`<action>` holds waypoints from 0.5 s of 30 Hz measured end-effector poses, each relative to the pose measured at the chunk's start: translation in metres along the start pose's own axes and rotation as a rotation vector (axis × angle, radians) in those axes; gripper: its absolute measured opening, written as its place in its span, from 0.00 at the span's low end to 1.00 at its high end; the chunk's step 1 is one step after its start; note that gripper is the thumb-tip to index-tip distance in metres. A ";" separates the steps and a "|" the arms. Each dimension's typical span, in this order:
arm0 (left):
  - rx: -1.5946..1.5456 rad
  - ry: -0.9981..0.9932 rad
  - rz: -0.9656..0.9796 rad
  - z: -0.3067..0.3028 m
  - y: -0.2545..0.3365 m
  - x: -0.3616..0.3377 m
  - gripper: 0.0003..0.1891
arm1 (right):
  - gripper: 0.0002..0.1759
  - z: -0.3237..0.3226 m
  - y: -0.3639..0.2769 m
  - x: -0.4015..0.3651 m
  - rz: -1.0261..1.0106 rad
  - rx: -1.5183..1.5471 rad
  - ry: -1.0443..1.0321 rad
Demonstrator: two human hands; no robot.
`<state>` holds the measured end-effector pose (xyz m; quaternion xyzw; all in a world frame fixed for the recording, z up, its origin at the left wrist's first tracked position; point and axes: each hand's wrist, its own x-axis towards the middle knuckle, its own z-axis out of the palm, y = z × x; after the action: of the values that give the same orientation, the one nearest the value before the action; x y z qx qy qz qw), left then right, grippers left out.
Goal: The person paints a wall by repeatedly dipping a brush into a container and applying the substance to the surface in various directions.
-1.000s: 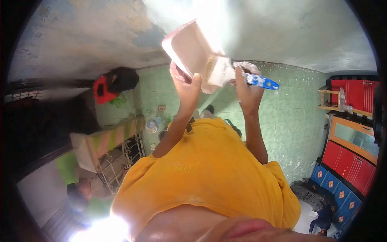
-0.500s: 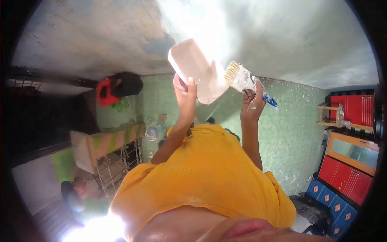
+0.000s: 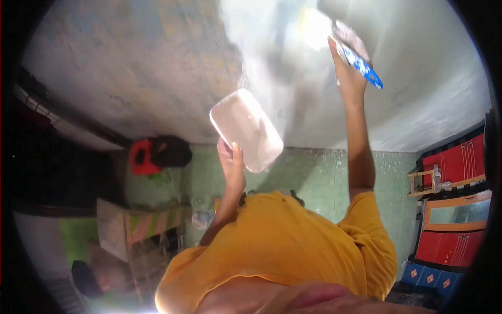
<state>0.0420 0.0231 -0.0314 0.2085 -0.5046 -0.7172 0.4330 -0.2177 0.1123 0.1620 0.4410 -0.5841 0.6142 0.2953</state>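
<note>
Holding tray one-handed in left hand, before the wall; grasping brush in right hand near wall, contact unclear in glare. Could spill onto floor through overtilting.

- Container: plastic, smooth.
- Brush handle: plastic, glossy where not paint-smeared.
- Wall: plaster-like, patchy, mostly matt.
- Floor: smooth-looking tile, spattered.
- Shirt: matt cloth.
- Cabinet doors: glossy panels, smooth.
</note>
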 end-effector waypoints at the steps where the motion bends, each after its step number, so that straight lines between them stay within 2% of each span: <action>1: -0.005 0.005 0.004 -0.006 0.001 0.004 0.33 | 0.16 0.009 0.005 0.033 -0.403 -0.226 0.003; 4: 0.038 0.032 0.027 -0.018 0.002 0.014 0.29 | 0.17 0.017 -0.001 0.118 -0.708 -0.530 -0.153; 7: 0.002 0.073 0.039 -0.028 0.008 0.021 0.33 | 0.15 0.036 -0.050 0.178 -0.818 -0.552 -0.275; 8: -0.008 0.077 0.035 -0.032 0.010 0.025 0.33 | 0.16 0.043 -0.079 0.179 -0.667 -0.550 -0.300; 11: -0.031 0.096 0.020 -0.038 0.010 0.032 0.32 | 0.16 0.048 -0.056 0.203 -0.692 -0.606 -0.273; 14: -0.054 0.108 0.031 -0.041 0.005 0.042 0.32 | 0.18 0.050 0.009 0.184 -0.869 -0.985 -0.299; 15: -0.066 0.103 0.034 -0.040 0.005 0.044 0.32 | 0.18 0.056 0.014 0.163 -0.708 -1.040 -0.402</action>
<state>0.0499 -0.0360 -0.0368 0.2224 -0.4612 -0.7142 0.4772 -0.2898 0.0311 0.2961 0.5123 -0.6681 0.0237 0.5391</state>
